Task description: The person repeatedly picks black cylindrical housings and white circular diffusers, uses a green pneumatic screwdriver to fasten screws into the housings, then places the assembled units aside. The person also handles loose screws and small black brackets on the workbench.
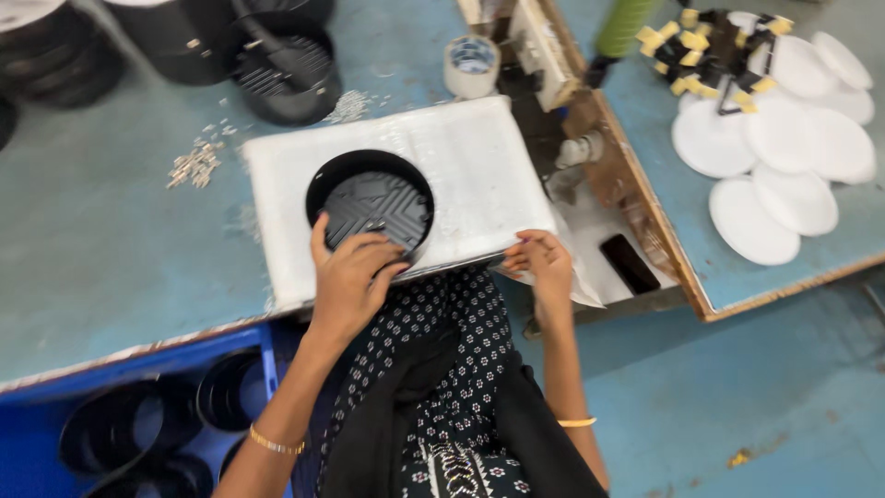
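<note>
Left hand: your left hand [355,277] grips the near rim of the black round housing [371,205], fingers curled over its edge.
Right hand: your right hand [544,263] pinches the near right corner of the white foam pad [479,175], fingertips closed on it.
Housing: it sits open side up on the pad, left of the pad's middle.
Pad: it lies on the blue-green workbench [92,240].
Far: a tape roll [471,65].
Right: white discs [784,157] on the next table.
Near left: a blue crate [37,406] with more black housings.

The left hand [355,277] grips a round black housing [371,205] on a white pad [479,166]; the right hand [542,263] pinches the pad's edge.
</note>
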